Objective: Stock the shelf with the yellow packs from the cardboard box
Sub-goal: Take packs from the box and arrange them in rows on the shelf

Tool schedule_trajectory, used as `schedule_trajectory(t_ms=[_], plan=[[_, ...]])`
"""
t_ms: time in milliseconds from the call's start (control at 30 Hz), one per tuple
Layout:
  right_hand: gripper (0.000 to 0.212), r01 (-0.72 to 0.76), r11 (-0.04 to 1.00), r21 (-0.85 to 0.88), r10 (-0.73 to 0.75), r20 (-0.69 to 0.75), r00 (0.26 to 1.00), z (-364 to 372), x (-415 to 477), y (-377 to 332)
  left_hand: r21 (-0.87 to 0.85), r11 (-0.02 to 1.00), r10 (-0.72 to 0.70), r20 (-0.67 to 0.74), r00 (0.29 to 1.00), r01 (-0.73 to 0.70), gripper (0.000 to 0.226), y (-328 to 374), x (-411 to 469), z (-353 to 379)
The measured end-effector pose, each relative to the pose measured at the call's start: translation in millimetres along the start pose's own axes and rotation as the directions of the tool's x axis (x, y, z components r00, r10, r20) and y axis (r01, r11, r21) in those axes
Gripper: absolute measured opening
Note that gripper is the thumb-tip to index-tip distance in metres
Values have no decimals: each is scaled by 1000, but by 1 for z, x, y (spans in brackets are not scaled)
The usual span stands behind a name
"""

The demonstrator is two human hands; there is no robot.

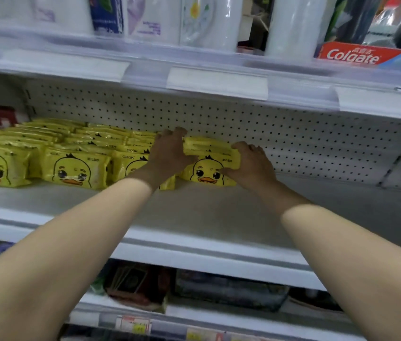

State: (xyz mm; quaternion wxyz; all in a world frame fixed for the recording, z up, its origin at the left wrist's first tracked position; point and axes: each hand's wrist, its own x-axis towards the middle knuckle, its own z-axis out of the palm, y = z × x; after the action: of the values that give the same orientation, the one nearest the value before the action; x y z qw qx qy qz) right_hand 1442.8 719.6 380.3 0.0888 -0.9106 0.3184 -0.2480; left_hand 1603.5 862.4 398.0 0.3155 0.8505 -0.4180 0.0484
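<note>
Both hands are on a small batch, mid-frame. The held packs point(210, 156) sit at frame centre on the shelf point(206, 217), just right of the stocked rows point(71, 163). Front pack shows the duck face, more stacked behind it. Bottom edge looks down on the shelf board; can't tell if full weight is on it.

Grip: left hand point(169, 153) clamps the left end, fingers spread over top and back, thumb across the front. Right hand point(251, 166) takes the right end, fingers curled over the top corner, thumb pressed on the front face. Both grips are closed on the batch, squeezing it between them.

Handling, my read: soft film pouches, likely wet wipes, so some heft per pack and a squashy body. Film is glossy, so packs can slide on each other and fan out if end pressure drops. Not fragile. Best hold is as shown: palms on the two short ends, squeeze inward, thumbs in front to stop the front pack tipping. Avoid pinching the crimped seams, they'd just fold.

Bare shelf board runs right of the batch along the pegboard back point(305, 139), so room for more columns. Cardboard box is out of frame. Colgate box point(352, 56) upper right, on the shelf above, not relevant.
</note>
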Motion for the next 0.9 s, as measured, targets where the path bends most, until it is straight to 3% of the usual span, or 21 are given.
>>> schedule_trajectory(t_ms=[100, 233, 333, 400, 600, 900], plan=[[69, 26, 1000, 8, -26, 33, 999, -19, -29, -7, -26, 998, -55, -3, 999, 54, 75, 0, -38, -15], [70, 20, 1000, -6, -19, 153, 988, -42, -74, -19, 92, 980, -182, 37, 983, 178, 77, 0, -95, -33], [68, -2, 1000, -17, 6, 206, 979, -52, -117, -28, 148, 962, -237, 51, 970, 228, 64, 2, -149, -40], [69, 15, 999, -30, -8, 231, 973, -57, -149, -34, 154, 960, -248, 68, 966, 236, 73, 2, -186, -42], [69, 159, 987, 21, -157, 327, 932, -57, -215, -71, 209, 931, -327, 104, 939, 301, 80, -11, -287, -66], [65, 269, 949, 165, -314, 409, 857, -18, -264, -170, 319, 820, -499, -8, 866, 475, 73, -70, -377, -123]])
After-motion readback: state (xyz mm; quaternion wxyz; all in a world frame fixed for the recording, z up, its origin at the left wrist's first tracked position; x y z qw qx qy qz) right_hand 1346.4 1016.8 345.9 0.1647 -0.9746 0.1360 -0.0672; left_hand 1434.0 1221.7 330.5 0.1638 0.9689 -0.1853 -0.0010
